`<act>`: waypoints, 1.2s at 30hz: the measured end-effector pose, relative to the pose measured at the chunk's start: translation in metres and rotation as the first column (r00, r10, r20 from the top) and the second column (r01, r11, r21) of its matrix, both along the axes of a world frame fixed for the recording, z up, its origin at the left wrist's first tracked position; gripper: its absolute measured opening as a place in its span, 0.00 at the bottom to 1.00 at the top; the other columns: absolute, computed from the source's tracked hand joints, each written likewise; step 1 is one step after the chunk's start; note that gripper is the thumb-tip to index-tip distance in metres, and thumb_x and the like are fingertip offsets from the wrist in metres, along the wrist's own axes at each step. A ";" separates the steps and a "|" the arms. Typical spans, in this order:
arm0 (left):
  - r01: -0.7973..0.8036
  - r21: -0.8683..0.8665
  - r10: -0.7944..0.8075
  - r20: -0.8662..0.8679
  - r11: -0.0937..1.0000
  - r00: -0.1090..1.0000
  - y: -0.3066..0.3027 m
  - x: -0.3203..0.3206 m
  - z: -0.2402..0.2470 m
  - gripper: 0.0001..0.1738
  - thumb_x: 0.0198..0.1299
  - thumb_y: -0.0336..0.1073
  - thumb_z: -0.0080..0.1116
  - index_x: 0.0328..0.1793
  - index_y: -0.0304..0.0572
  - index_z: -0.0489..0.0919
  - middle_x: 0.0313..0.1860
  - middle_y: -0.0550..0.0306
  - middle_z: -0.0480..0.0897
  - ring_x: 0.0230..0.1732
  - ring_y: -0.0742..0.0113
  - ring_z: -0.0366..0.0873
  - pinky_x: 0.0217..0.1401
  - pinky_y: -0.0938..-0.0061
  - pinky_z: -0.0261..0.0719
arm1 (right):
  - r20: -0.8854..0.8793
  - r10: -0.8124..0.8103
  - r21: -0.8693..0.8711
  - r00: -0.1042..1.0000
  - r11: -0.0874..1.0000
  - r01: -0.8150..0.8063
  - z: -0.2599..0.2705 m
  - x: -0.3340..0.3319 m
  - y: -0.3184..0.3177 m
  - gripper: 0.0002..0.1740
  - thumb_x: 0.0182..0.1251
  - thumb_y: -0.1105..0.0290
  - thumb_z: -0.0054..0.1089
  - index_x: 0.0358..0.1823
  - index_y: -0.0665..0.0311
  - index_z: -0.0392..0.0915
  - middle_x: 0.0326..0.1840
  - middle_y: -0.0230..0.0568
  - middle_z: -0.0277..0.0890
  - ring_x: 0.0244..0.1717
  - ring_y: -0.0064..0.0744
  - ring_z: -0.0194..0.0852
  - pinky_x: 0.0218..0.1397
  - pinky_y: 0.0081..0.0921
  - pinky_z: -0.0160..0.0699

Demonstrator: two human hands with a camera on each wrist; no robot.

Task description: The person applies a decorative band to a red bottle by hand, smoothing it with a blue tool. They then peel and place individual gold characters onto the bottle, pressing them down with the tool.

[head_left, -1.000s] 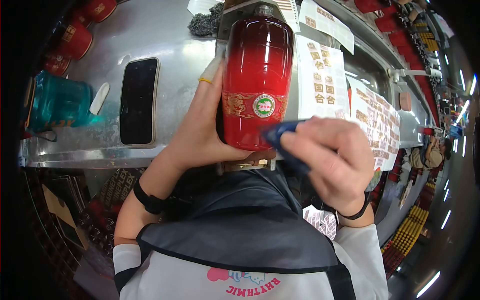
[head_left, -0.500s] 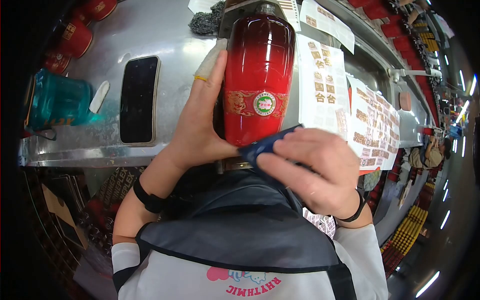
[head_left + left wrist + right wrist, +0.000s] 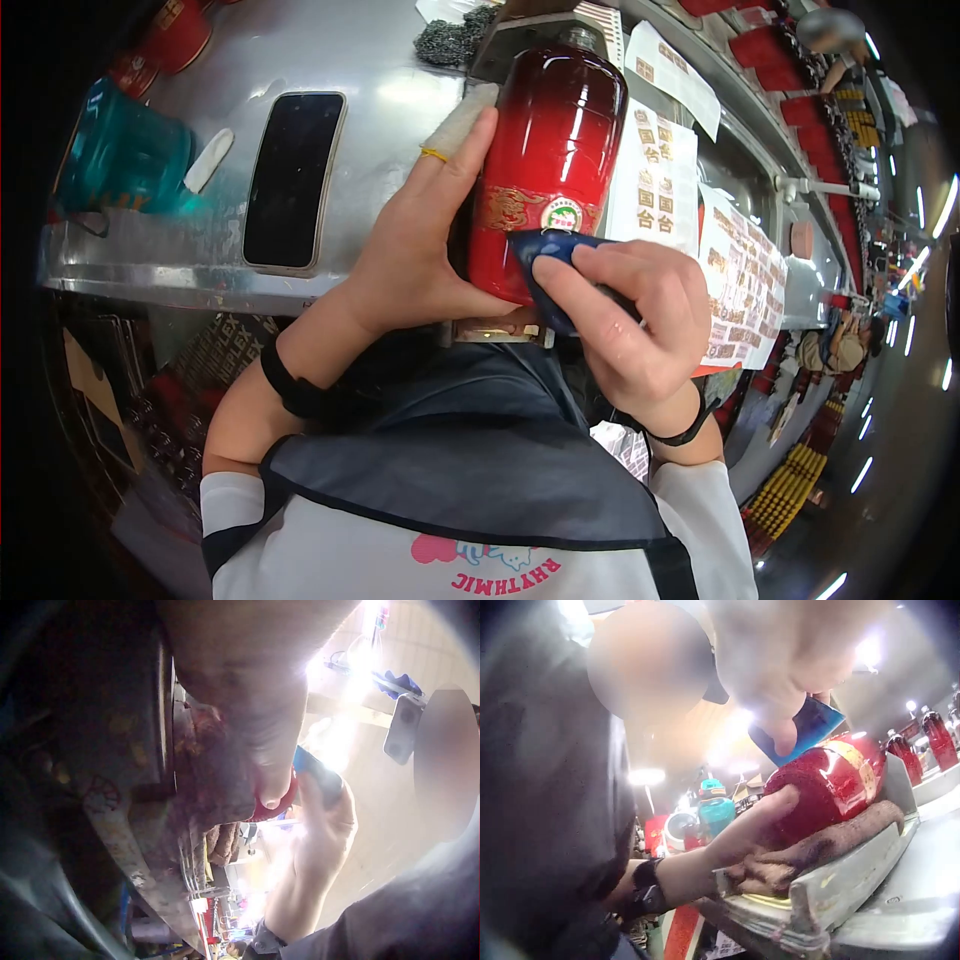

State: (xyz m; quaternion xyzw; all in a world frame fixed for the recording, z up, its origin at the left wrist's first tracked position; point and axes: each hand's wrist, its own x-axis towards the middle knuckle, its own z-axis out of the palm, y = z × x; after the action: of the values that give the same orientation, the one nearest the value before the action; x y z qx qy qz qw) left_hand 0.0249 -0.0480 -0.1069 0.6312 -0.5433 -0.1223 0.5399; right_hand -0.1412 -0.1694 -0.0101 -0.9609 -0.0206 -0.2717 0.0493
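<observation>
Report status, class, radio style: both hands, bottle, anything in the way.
Left hand holds red bottle along its side and base. Right hand pinches blue piece at bottle's lower front. Nothing visibly in the way.

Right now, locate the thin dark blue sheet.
In the head view, right of centre, the thin dark blue sheet is pinched by the right hand against the glossy red bottle, just below its round green-and-white emblem.
</observation>
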 end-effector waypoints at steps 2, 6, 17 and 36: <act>0.000 -0.003 0.000 -0.005 1.000 1.000 0.000 -0.001 0.000 0.75 0.31 0.47 0.88 0.86 0.36 0.52 0.76 0.34 0.66 0.75 0.39 0.68 0.75 0.59 0.70 | 0.020 0.022 0.036 1.000 0.999 -0.022 0.001 0.001 -0.012 0.23 0.42 0.69 0.66 0.45 0.59 0.90 0.39 0.36 0.80 0.39 0.34 0.79 0.41 0.27 0.81; -0.020 -0.044 0.021 0.020 0.999 1.000 -0.002 -0.001 -0.002 0.74 0.31 0.49 0.87 0.85 0.36 0.54 0.77 0.34 0.66 0.74 0.39 0.69 0.74 0.58 0.72 | -0.034 0.057 -0.056 0.998 0.997 -0.059 0.003 0.004 -0.005 0.23 0.42 0.68 0.66 0.46 0.59 0.89 0.39 0.36 0.80 0.38 0.35 0.78 0.39 0.28 0.80; -0.032 -0.056 0.031 -0.028 0.998 0.999 -0.001 -0.004 -0.003 0.75 0.30 0.45 0.87 0.85 0.35 0.53 0.77 0.38 0.68 0.75 0.41 0.68 0.76 0.58 0.67 | -0.050 0.045 -0.059 0.998 0.997 -0.048 0.008 0.009 -0.007 0.23 0.40 0.69 0.66 0.44 0.60 0.89 0.38 0.36 0.79 0.35 0.34 0.78 0.35 0.26 0.78; -0.045 -0.039 0.045 -0.013 0.998 0.999 0.000 -0.006 -0.003 0.75 0.29 0.45 0.87 0.85 0.35 0.54 0.78 0.41 0.69 0.68 0.43 0.73 0.72 0.59 0.71 | -0.086 0.068 -0.127 0.994 0.989 -0.079 0.017 0.012 -0.008 0.25 0.38 0.68 0.63 0.44 0.59 0.90 0.35 0.36 0.76 0.34 0.34 0.76 0.33 0.26 0.76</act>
State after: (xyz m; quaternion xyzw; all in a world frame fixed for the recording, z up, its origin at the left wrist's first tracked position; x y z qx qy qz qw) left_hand 0.0192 -0.0475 -0.1097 0.6318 -0.5281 -0.1032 0.5579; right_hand -0.1295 -0.1773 0.0064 -0.9709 -0.0716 -0.2284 -0.0029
